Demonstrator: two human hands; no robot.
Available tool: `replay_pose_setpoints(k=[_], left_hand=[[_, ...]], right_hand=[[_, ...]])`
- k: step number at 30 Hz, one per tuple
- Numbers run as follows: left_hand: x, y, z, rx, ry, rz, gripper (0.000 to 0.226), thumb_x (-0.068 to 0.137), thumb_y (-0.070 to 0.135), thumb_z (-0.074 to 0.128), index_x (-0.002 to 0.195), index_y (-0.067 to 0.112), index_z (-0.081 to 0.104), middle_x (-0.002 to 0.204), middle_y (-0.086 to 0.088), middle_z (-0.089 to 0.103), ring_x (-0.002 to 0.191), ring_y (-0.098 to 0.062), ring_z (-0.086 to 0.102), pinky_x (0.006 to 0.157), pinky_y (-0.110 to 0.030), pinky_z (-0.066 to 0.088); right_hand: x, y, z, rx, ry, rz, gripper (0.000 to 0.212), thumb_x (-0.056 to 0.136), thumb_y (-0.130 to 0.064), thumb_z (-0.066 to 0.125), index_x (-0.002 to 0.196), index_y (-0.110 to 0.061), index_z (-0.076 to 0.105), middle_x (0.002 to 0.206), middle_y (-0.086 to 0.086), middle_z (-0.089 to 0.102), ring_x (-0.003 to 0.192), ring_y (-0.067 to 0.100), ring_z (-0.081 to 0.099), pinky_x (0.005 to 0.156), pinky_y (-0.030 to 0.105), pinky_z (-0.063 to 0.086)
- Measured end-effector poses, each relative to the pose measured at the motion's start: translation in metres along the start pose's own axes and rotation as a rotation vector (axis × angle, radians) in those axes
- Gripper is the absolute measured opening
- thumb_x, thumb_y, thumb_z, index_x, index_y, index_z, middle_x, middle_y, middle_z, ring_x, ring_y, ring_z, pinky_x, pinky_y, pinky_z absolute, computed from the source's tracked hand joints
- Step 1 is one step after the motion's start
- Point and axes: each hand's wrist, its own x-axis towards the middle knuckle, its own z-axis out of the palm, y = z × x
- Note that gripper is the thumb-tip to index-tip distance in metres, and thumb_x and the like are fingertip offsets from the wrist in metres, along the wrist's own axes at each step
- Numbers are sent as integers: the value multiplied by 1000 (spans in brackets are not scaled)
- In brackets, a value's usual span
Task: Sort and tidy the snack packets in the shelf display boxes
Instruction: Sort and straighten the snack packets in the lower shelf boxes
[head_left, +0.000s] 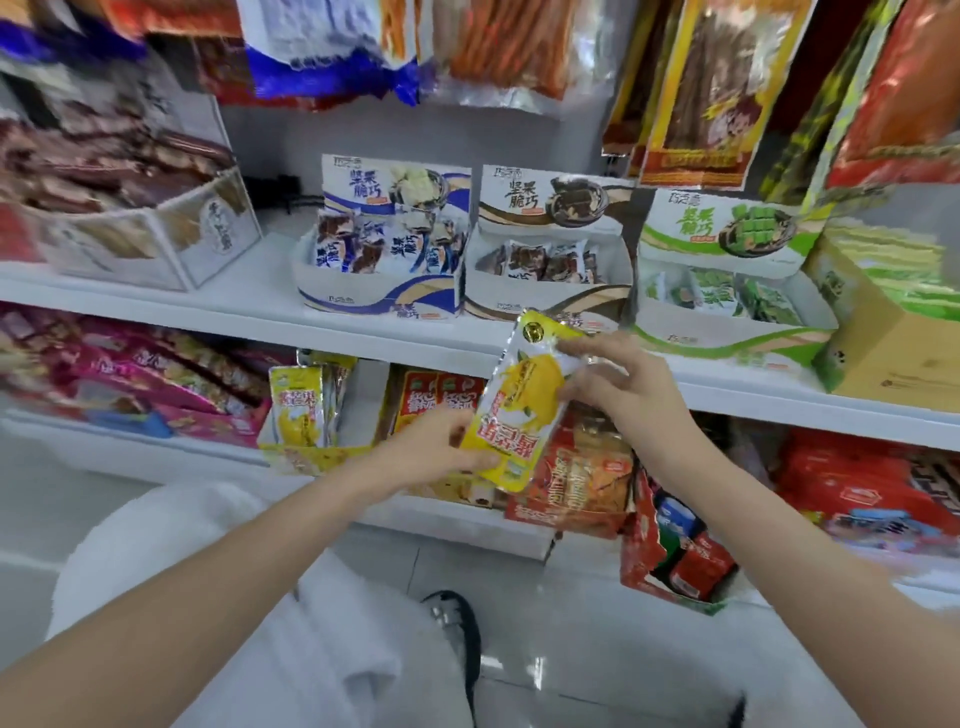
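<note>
Yellow mango packet (519, 400), edges pinched by left hand (441, 447) and right hand (618, 384) fingers, before the shelf edge (363, 338).

Black shoe (457, 623), tiled floor (597, 649), cardboard carton (904, 353)
Shoe and floor lie below the grip; the carton stands well to its upper right.

The yellow mango packet (514, 415) is glossy plastic film with a clear shiny edge; above it, the blue display box (379, 299) looks matt printed cardboard on a smooth white shelf (249, 306)
</note>
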Motion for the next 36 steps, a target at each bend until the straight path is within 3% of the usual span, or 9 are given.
replay_pose_setpoints(k=[5, 9, 12, 15, 19, 23, 27, 33, 36], left_hand=[[-17, -35, -52, 288, -67, -71, 17, 84, 15, 65, 100, 13, 62, 101, 2, 66, 94, -14, 62, 81, -25, 49], [-30, -82, -90, 408, 129, -147, 7, 86, 19, 61, 91, 19, 56, 85, 3, 60, 88, -21, 59, 66, -26, 41], [-37, -117, -116, 565, 175, -322, 32, 89, 24, 55, 115, 5, 54, 111, -11, 59, 105, -29, 56, 79, -32, 43], [-43, -135, -130, 652, 86, -505, 37, 91, 25, 50, 117, -1, 54, 120, -15, 56, 109, -31, 53, 79, -32, 42], [-48, -157, -136, 578, 26, -576, 44, 92, 25, 51, 129, 2, 46, 131, -13, 49, 120, -28, 47, 94, -30, 39], [-55, -178, -136, 514, 23, -609, 63, 91, 25, 51, 145, 10, 21, 151, -9, 22, 134, -25, 33, 105, -30, 34], [-63, -191, -135, 500, 12, -617, 70, 92, 25, 49, 148, 15, 8, 157, -4, -2, 140, -25, 24, 108, -33, 31], [-60, -193, -131, 495, 90, -578, 62, 92, 20, 49, 146, 14, 19, 156, -8, 9, 137, -28, 28, 107, -36, 34], [-55, -188, -130, 505, 184, -526, 56, 91, 17, 50, 143, 10, 31, 150, -11, 23, 133, -30, 34, 106, -39, 34]], right_hand=[[-1, 7, 44, 76, -229, 131, 22, 89, 3, 53, 103, -11, 63, 87, 4, 67, 74, 14, 69, 72, 22, 56], [24, 16, 108, 73, -238, 207, 29, 87, -2, 54, 106, -21, 65, 112, 12, 65, 99, 27, 65, 91, 39, 51], [41, 14, 161, -112, -249, 52, 28, 90, -5, 52, 114, -15, 63, 115, 1, 57, 102, 16, 56, 90, 17, 45], [54, 16, 207, -322, -325, -87, 32, 89, -4, 51, 120, -7, 59, 119, 0, 51, 105, 9, 49, 79, -4, 31], [77, 27, 246, -314, -318, -20, 34, 89, -5, 49, 121, -5, 57, 129, 7, 49, 115, 17, 49, 82, 7, 31], [92, 41, 271, -309, -357, 83, 33, 91, -10, 48, 122, -9, 57, 132, 5, 49, 117, 16, 47, 75, 4, 35], [106, 56, 293, -254, -405, 193, 33, 92, -10, 46, 124, -9, 56, 135, 6, 50, 127, 20, 43, 102, 27, 33], [118, 81, 310, -762, -818, 201, 66, 95, -29, 45, 148, -12, 9, 156, 12, 8, 142, 29, 16, 112, 35, 22], [110, 84, 291, -655, -663, 159, 53, 96, -28, 43, 145, -24, 24, 154, 11, 11, 141, 32, 15, 113, 38, 19]])
